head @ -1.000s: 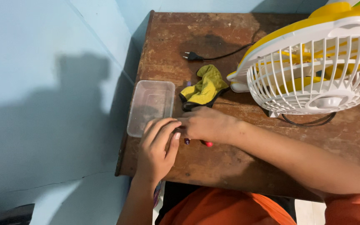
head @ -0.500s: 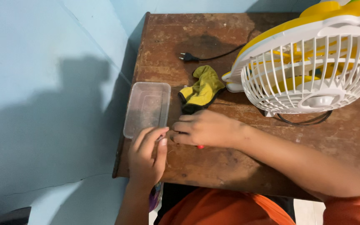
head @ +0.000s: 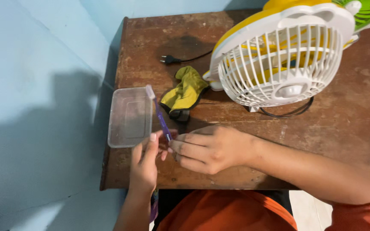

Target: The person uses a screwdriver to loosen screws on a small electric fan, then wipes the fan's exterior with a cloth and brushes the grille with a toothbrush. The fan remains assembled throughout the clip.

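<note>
Head view, looking down at a worn brown table (head: 245, 141) set against a pale blue wall (head: 35, 107). Left hand (head: 145, 164) raised at the near edge, thumb and fingertips pinched on the lower end of a thin purple stick (head: 161, 119) with a pale clear tip; could be a pen or small tool, cannot tell which. Stick tilted, top end leaning up and left, tip over the right rim of the tub (head: 130, 116). Right hand (head: 210, 147) lying on the table just beside the left, fingers loosely curled and pointing left, fingertips touching or nearly touching the stick's lower end; whether anything is gripped underneath, cannot tell.

Tub: clear plastic, rectangular, shallow, sitting at the table's left edge. Looks empty, only brown wood showing through the bottom; clear plastic, so small contents hard to rule out.

Yellow cloth (head: 185, 92) with dark edging crumpled just right of the tub, near the fan (head: 283, 60). Fan white-grilled with yellow body and green part at top right, standing at the far right, grille facing the camera, tilted. Black plug (head: 168, 60) lying flat behind the cloth, cord running toward the fan; another loop of black cord under the fan's base. Orange clothing (head: 228, 211) visible below the table edge.
</note>
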